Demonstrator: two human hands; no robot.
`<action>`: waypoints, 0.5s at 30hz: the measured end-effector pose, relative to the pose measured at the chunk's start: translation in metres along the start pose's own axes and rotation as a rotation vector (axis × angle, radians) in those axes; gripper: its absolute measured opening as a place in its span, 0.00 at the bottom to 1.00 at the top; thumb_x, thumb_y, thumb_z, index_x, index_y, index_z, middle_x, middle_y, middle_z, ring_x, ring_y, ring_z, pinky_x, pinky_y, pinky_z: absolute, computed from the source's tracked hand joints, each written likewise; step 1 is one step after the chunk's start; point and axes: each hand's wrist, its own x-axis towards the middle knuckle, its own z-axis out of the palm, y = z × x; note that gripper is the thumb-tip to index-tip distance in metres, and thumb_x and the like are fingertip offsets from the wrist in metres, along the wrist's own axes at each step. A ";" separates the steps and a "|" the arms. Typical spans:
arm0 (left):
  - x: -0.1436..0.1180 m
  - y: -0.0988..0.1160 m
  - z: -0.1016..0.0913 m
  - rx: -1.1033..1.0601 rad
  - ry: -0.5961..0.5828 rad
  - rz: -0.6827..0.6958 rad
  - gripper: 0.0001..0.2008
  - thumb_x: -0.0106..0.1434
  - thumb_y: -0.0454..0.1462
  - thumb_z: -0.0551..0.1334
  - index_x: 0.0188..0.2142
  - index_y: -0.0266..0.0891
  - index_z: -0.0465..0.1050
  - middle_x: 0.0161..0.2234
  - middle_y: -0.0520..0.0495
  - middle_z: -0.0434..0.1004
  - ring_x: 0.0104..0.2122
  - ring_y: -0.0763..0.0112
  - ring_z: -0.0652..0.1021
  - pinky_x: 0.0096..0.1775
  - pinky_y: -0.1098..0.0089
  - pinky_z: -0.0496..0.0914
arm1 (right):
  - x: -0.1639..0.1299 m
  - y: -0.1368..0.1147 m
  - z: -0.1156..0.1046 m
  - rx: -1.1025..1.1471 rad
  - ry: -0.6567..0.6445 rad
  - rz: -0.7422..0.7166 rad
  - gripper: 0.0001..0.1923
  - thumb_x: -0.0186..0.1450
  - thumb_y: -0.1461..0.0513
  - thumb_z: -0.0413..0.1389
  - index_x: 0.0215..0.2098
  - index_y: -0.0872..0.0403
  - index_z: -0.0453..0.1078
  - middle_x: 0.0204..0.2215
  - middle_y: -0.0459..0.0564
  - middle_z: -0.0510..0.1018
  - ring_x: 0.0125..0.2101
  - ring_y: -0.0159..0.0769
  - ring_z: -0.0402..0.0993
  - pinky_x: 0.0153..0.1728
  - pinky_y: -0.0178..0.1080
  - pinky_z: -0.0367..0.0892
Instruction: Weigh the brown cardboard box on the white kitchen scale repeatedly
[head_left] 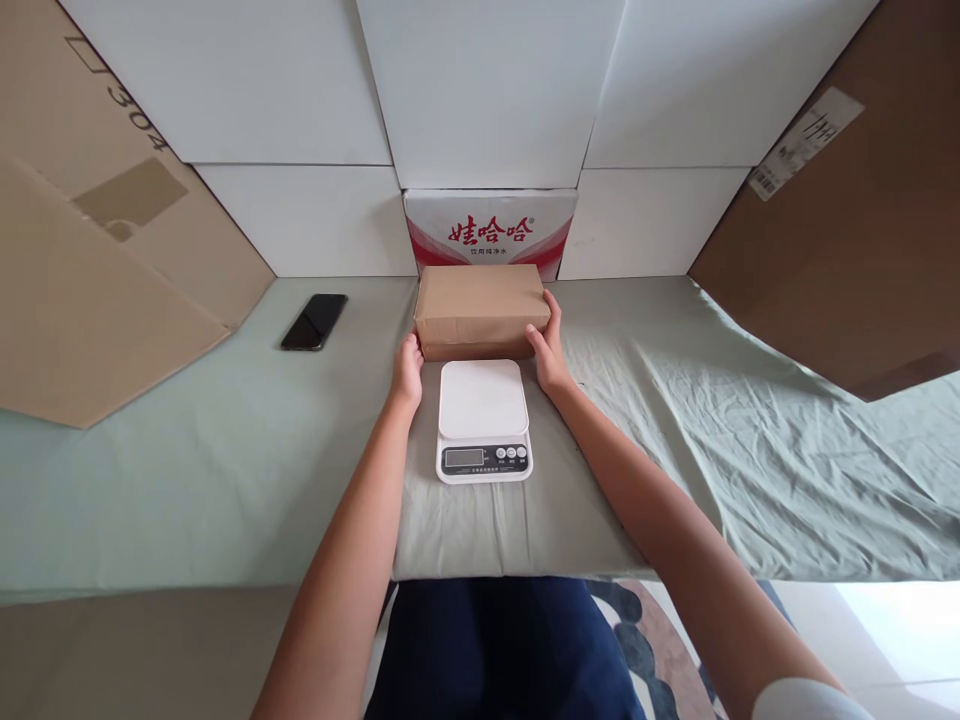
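A closed brown cardboard box point(480, 295) is gripped at both ends, just behind a white kitchen scale point(484, 420). My left hand point(408, 372) presses against the box's left end, its fingers partly hidden behind the corner. On the other end, my right hand point(549, 345) wraps round the corner, with the thumb on the front face. The scale's platform is bare and its grey display looks blank. Whether the box rests on the cloth or is slightly raised, I cannot tell.
A black phone point(315, 322) lies on the green cloth point(225, 450) to the left. Behind the brown box stands a white and red printed carton point(491, 225) against white panels point(487, 90). Large cardboard sheets rise at the left point(112, 250) and right point(855, 220).
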 end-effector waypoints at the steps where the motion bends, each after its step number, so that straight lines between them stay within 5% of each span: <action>1: 0.000 0.001 -0.002 0.008 0.008 0.004 0.28 0.68 0.55 0.58 0.60 0.43 0.76 0.67 0.42 0.74 0.70 0.57 0.69 0.70 0.57 0.61 | 0.000 0.000 -0.001 0.010 -0.002 0.008 0.50 0.64 0.37 0.55 0.75 0.48 0.43 0.78 0.54 0.50 0.78 0.47 0.46 0.79 0.55 0.41; 7: 0.004 0.007 -0.015 0.059 0.028 -0.057 0.30 0.69 0.54 0.55 0.65 0.47 0.72 0.74 0.46 0.61 0.75 0.61 0.61 0.73 0.60 0.55 | -0.005 0.001 -0.006 0.065 0.007 0.181 0.51 0.66 0.36 0.52 0.76 0.47 0.38 0.77 0.54 0.55 0.77 0.47 0.50 0.78 0.58 0.46; 15: 0.002 0.000 -0.008 0.096 -0.062 -0.036 0.28 0.70 0.53 0.55 0.62 0.42 0.73 0.67 0.42 0.74 0.70 0.56 0.70 0.72 0.55 0.59 | -0.005 0.003 -0.006 -0.015 -0.044 0.064 0.40 0.68 0.41 0.54 0.73 0.44 0.55 0.74 0.47 0.63 0.75 0.49 0.56 0.78 0.55 0.50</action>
